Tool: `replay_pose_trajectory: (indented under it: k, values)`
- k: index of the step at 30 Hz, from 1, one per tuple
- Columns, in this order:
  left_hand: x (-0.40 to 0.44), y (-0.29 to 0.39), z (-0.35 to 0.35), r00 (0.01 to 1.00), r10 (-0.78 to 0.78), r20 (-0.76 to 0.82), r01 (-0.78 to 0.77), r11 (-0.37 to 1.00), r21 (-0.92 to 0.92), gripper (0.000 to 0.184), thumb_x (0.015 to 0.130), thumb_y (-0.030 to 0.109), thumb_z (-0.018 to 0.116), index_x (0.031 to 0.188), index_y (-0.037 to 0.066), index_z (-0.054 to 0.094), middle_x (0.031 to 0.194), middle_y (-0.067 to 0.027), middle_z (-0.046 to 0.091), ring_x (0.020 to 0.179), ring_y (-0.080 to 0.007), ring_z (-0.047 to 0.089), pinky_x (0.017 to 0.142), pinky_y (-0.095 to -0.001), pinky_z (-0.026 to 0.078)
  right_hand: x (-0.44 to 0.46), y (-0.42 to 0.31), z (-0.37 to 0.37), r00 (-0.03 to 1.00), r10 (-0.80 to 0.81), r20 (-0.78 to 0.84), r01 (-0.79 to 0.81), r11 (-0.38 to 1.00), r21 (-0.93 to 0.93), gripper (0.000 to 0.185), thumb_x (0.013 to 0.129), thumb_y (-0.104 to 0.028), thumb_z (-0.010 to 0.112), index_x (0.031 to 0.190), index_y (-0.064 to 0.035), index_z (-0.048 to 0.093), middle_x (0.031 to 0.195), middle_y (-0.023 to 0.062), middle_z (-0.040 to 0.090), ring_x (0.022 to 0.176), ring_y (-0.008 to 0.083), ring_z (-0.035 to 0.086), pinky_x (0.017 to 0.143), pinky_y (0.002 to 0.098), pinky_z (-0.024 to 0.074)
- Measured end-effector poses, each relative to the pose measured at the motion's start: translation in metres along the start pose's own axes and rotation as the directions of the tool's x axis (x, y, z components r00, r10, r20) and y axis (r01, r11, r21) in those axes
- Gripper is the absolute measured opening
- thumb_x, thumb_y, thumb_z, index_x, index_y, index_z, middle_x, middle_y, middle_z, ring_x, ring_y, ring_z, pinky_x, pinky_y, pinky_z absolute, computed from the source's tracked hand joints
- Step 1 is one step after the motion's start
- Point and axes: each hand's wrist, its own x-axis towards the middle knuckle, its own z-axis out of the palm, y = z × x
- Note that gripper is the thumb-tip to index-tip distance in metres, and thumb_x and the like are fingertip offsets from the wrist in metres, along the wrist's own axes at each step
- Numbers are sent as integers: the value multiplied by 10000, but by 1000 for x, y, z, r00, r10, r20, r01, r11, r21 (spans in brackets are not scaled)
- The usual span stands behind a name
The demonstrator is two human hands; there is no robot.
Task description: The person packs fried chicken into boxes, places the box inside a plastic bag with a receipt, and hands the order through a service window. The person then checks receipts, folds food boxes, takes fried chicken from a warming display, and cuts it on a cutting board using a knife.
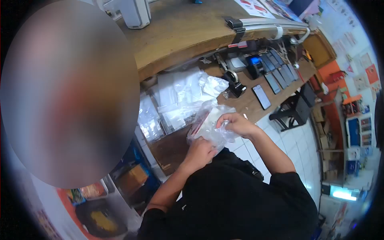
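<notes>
A translucent plastic bag (207, 121) with a white and dark red item inside is held in front of my body, near the counter's edge. My left hand (200, 151) is closed on the lower left part of the bag. On the bag's right side, my right hand (234, 124) pinches the crumpled plastic with bent fingers. Stacks of clear and white plastic bags (180, 90) lie just beyond the held bag.
A black tape dispenser (235, 84) stands right of the bag stacks. One phone (261, 97) lies apart from several phones in rows (280, 74). A raised wooden shelf (180, 40) spans the top. A black chair (294, 110) stands at the right. A blurred area covers the left.
</notes>
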Motion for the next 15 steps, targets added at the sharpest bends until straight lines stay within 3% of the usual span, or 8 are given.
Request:
replay_pose_trajectory:
  k: [2,3,5,7,8,9,13,15]
  values:
    - [-4,45,-10,977,-203,-66,205,979,14,125,738,102,674,794,14,606,807,-142,606,830,-366,567,756,-449,445,7,4,-26,947,226,228,-17,744,-668,324,700,-42,558,1000,-37,681,949,133,680,905,225,636,809,339,483]
    - [5,61,-9,933,-337,-125,341,940,12,110,738,89,658,769,18,579,812,-137,589,841,-363,561,755,-447,441,10,27,-34,920,140,365,224,577,-786,334,707,-51,563,1017,-53,687,937,160,678,897,270,639,807,372,486]
    - [14,78,15,902,-240,-359,304,944,132,113,735,81,642,771,19,553,863,-134,572,876,-361,553,778,-426,445,33,118,-40,936,-22,351,296,592,-750,301,727,-81,574,1002,-43,690,939,213,670,885,384,631,809,465,482]
    - [14,69,47,818,-377,-433,405,914,-30,141,754,76,643,828,6,546,910,-141,578,874,-332,569,794,-400,458,61,114,-8,870,137,474,243,717,-654,232,741,-153,604,896,10,663,955,225,666,882,349,639,786,443,496]
    - [14,66,60,758,-419,-500,430,897,-99,149,760,58,647,829,6,526,901,-140,567,815,-291,579,752,-371,467,76,129,5,702,-205,682,610,668,-427,315,698,-228,680,916,-2,659,950,213,672,832,326,641,736,427,498]
    - [17,74,67,707,-459,-538,491,866,-94,159,748,29,654,828,14,517,891,-134,552,768,-266,573,711,-349,468,73,94,15,607,-169,777,610,725,-319,364,623,-274,748,871,-21,663,873,193,679,760,313,636,697,425,490]
    - [34,106,82,419,-556,-717,304,831,-466,108,775,59,643,826,5,565,935,-181,570,892,-309,573,846,-396,449,82,133,89,700,-417,580,392,903,176,249,646,-210,730,786,-23,645,735,114,663,674,281,635,648,413,493]
    - [23,96,81,446,-515,-732,276,857,-435,244,829,42,645,1016,54,490,994,-135,570,887,-246,567,854,-362,447,77,121,103,474,-879,46,874,477,98,258,762,-246,674,852,-5,679,757,112,680,639,320,642,619,394,520]
